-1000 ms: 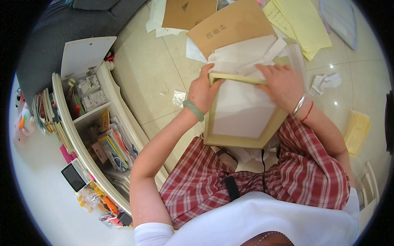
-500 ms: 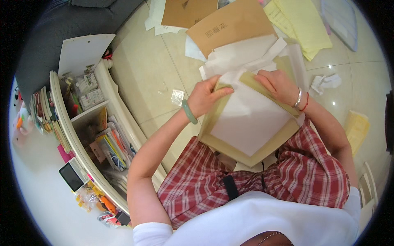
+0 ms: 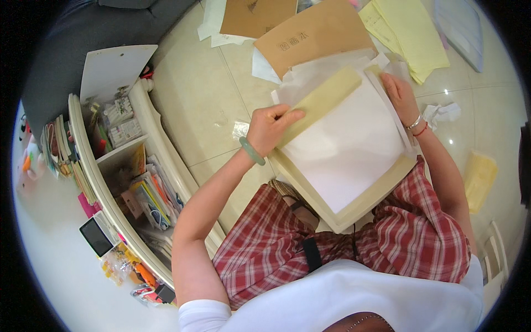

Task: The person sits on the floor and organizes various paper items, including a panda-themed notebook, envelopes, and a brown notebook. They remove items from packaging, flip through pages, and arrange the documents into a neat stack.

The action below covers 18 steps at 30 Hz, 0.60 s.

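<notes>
Over my knees lies a shallow, box-like paper piece [image 3: 343, 160] with a white middle and folded beige sides, its near corner pointing toward me. My left hand [image 3: 269, 126], with a green bangle at the wrist, pinches its far-left side, where a beige strip [image 3: 326, 99] angles up and to the right. On the far right, my right hand [image 3: 402, 99] grips the right side, and its fingertips are partly hidden behind the edge. Creased whitish sheets [image 3: 298, 80] lie just beyond the piece.
Brown-covered pads [image 3: 315, 39] and yellow paper [image 3: 409, 41] lie on the tiled floor ahead. At right are a crumpled tissue [image 3: 442, 113] and a yellow packet [image 3: 480, 180]. An open cabinet [image 3: 138, 171] with books and boxes stands left, beside a dark sofa [image 3: 105, 33].
My right hand has moved right and away from my left, spreading the sides apart. The white middle shows wider now, and the beige strip on the left has swung into view.
</notes>
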Tool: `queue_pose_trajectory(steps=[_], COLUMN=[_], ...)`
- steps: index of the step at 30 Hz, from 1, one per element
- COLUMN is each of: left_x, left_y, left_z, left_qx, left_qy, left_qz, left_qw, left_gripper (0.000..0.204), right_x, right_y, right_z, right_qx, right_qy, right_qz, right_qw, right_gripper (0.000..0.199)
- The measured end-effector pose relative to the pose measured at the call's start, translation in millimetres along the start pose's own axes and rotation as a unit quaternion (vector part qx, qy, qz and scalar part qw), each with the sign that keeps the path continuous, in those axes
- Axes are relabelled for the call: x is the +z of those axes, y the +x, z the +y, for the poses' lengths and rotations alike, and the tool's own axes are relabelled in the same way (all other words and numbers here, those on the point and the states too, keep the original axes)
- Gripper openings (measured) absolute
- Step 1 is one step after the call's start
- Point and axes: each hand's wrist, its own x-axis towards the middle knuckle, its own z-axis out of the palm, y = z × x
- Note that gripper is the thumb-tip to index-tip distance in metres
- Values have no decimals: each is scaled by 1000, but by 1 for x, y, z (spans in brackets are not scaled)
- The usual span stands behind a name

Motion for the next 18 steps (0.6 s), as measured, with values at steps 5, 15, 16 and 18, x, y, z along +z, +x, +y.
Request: queue_pose_trajectory(steps=[5,15,16,18], left_x=[-2,8,13,27], left_y=[6,6,5,2], left_z=[5,-2,3,17], left_qx=[9,-45,-45,17], left_qy=[-18,-19,-23,15], left_qz=[177,132,131,105], left_qw=[984,990,990,994], left_gripper=[41,38,37,35], right_x=[-7,-30,-24,3], right_y=[-8,-5,-8,-10], right_z=[8,-60,-78,-116], right_qx=[118,-180,-207,-238], right_qy=[-22,-241,-243,-214], right_qz=[95,243,194,110], right_qw=[988,922,928,941], right_gripper=[44,32,36,38])
